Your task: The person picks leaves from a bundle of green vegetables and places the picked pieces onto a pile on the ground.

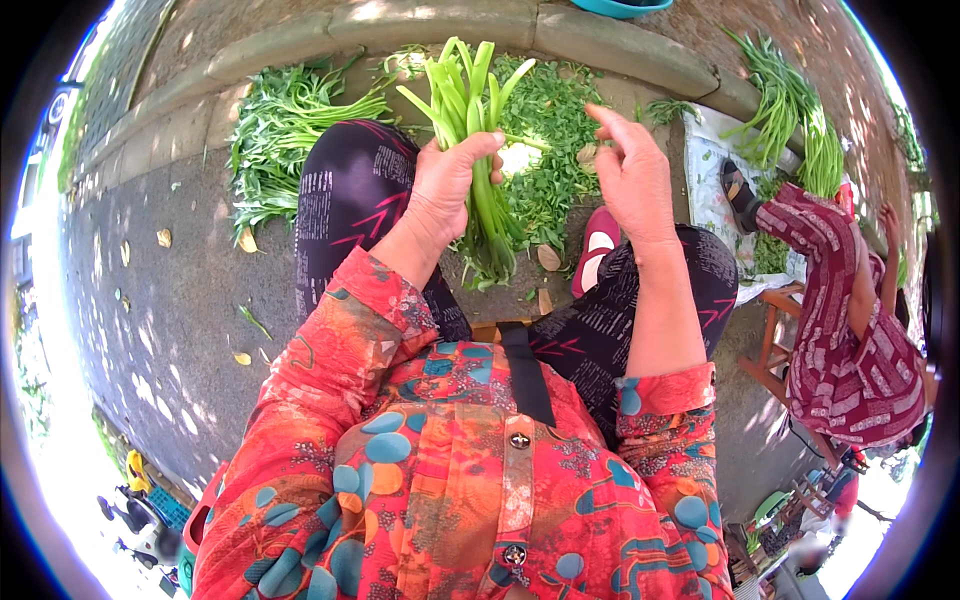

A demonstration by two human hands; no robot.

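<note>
My left hand point(450, 176) is wrapped around a bunch of leafy greens point(484, 214) that looks like water spinach. The pale, thick stem ends point away from me and the leaves hang towards my lap. To the right of the bunch my right hand point(634, 169) is raised, its index finger stretched out and nothing visible in it. Below both hands spreads a heap of loose green leaves point(551, 112) on the ground. A pile of long-stemmed greens point(281, 135) lies beyond my left knee.
A stone kerb point(442, 24) runs across the far side, with a blue basin point(622, 6) behind it. At the right, a person in patterned maroon clothes point(832, 300) sits by a white plastic sheet point(705, 142). More long greens point(787, 112) rest over the kerb there.
</note>
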